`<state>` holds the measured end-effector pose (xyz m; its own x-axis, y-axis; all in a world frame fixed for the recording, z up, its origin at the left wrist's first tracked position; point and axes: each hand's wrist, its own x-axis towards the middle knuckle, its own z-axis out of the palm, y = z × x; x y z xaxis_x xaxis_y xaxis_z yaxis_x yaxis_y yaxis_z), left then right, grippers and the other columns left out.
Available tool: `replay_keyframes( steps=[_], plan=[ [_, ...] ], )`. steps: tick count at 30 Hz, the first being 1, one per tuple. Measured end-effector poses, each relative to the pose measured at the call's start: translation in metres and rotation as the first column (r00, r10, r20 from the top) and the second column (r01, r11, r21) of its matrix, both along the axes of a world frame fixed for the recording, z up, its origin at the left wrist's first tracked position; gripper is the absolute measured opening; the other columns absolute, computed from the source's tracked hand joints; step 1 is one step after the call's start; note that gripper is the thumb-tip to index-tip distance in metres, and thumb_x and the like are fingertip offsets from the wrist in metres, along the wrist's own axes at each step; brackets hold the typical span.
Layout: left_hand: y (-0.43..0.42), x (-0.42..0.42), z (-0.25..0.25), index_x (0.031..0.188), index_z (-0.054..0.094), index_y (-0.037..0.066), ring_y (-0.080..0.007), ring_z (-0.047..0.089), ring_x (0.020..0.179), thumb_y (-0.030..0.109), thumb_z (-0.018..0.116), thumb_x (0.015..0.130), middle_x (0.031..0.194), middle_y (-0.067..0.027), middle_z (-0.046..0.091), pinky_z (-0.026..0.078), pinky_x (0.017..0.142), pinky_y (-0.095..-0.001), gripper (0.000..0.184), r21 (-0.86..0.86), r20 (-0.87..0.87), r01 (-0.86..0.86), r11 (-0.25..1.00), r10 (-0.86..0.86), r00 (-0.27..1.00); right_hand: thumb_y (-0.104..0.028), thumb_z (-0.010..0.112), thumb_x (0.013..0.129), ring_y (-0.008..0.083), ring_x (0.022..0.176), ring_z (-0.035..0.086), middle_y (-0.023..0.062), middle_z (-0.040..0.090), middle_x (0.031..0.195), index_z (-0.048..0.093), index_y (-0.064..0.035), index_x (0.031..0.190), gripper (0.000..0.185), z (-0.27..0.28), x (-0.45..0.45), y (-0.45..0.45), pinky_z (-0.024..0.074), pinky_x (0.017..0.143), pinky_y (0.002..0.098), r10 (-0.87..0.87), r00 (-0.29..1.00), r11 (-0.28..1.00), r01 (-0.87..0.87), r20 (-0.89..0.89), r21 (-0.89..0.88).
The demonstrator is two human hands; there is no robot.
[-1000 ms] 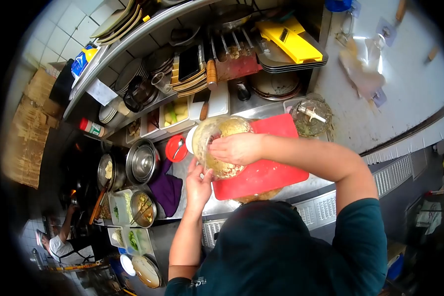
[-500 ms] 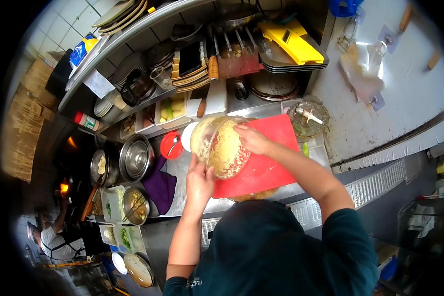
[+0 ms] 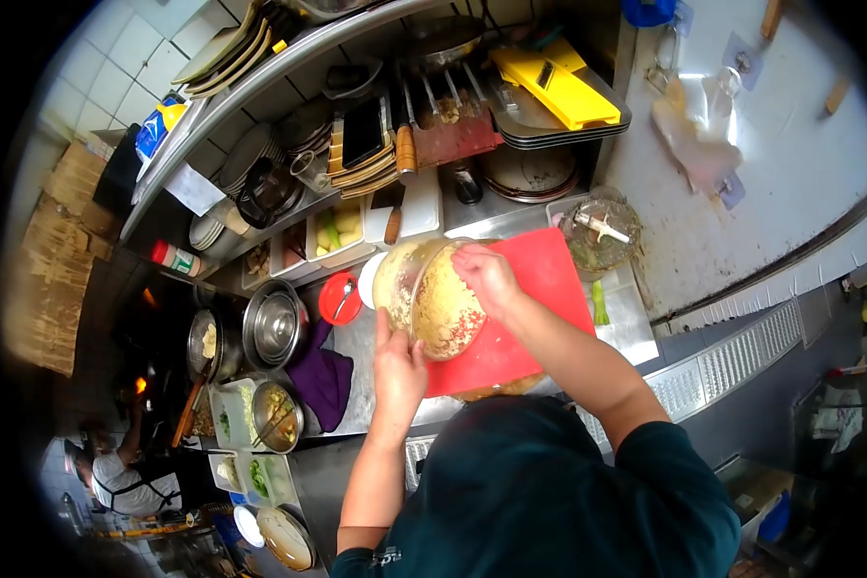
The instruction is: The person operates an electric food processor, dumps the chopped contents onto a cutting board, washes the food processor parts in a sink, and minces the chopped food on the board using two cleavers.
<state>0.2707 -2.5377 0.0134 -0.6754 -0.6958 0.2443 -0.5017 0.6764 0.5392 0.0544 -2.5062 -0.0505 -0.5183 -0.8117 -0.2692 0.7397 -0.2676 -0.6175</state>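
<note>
Red board (image 3: 549,318): flat on the steel bench (image 3: 354,339), light crumbs scattered on it.
Clear bowl (image 3: 402,287): tilted over the board's left part, mouth facing right in the view; whether it touches the board, I cannot tell.
Yellow crumbly mixture (image 3: 450,310): inside the bowl, seen through its mouth.
Left hand (image 3: 398,366): holding the bowl's near side, fingers spread against the outer wall.
Right hand (image 3: 488,276): at the bowl's far right rim, fingers bent over the edge beside the mixture; how firm the grip is, I cannot tell.
Red dish (image 3: 340,298): left of the bowl, a spoon (image 3: 345,295) in it.
Purple cloth (image 3: 320,385): crumpled near the left hand.
Blender jar (image 3: 602,233): beyond the board's right corner, white blade inside.
Green piece (image 3: 599,303): just right of the board.
</note>
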Motion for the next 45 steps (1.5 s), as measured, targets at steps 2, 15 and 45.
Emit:
replay_keyframes(
  steps=[2, 15, 45],
  plan=[
    [-0.002, 0.002, -0.007, 0.085, 0.058, -0.01, -0.0499, 0.065, 0.106, -0.004, 0.07, 0.084, 0.146, -0.0395, 0.042, 0.056, 0.086, -0.0458, 0.013, -0.031, -0.002, -0.008, 0.999, 0.008, 1.0, 0.008, 0.048, 0.08, 0.0328, 0.15, 0.03, 0.0279, 0.032, 0.158, 0.02, 0.018, 0.151, 0.077, -0.004, -0.001, -0.006, 0.026, 0.125, 0.0382, 0.08, 0.995, 0.995, -0.083, -0.061, -0.054],
    [-0.009, -0.005, -0.005, 0.103, 0.062, -0.012, -0.0417, 0.072, 0.09, -0.002, 0.062, 0.093, 0.148, -0.0406, 0.038, 0.061, 0.071, -0.04, 0.014, -0.011, 0.046, 0.044, 0.999, -0.044, 0.998, 0.001, 0.054, 0.082, 0.0368, 0.152, 0.025, 0.0287, 0.029, 0.159, 0.023, 0.004, 0.157, 0.081, 0.01, 0.031, 0.012, 0.0282, 0.122, 0.0387, 0.206, -0.026, 0.854, -0.482, -0.978, 0.193],
    [0.003, -0.01, 0.0, 0.088, 0.06, -0.012, -0.0552, 0.047, 0.131, -0.003, 0.067, 0.083, 0.15, -0.0424, 0.034, 0.045, 0.108, -0.0486, 0.012, -0.024, 0.067, 0.062, 0.998, -0.061, 0.996, 0.015, 0.041, 0.072, 0.0332, 0.149, 0.033, 0.0258, 0.038, 0.155, 0.032, 0.0129, 0.148, 0.076, -0.043, -0.005, -0.025, 0.0292, 0.123, 0.0398, 0.046, 0.993, 0.997, -0.053, -0.108, -0.062]
  ],
)
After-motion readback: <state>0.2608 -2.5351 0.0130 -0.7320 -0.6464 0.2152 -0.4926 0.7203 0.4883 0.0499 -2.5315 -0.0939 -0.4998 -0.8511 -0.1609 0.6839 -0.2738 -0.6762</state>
